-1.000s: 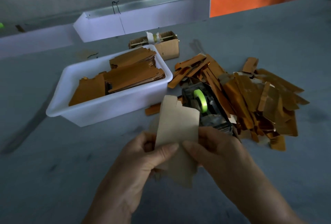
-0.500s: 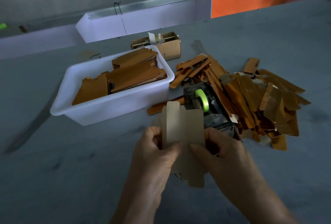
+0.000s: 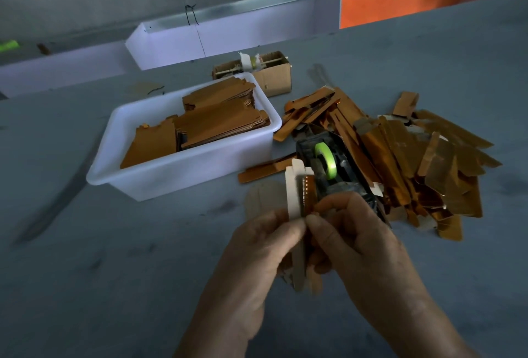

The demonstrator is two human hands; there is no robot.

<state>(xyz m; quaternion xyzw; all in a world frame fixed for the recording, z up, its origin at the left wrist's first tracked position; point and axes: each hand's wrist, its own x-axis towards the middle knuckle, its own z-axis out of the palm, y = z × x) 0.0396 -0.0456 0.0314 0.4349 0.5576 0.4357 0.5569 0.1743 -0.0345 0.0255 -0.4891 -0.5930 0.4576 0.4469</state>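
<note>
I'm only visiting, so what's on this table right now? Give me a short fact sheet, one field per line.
held: card piece, folded, gold on one face
grip: left hand and right hand both pinch it
behind it: tape dispenser with green roll
left: white tub of stacked gold cards
right: loose pile of gold cards on the grey table
far: small cardboard box behind the tub

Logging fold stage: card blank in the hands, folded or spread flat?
Folded. The pale gold-backed card blank shows doubled layers edge-on, pinched by left hand and right hand.
</note>
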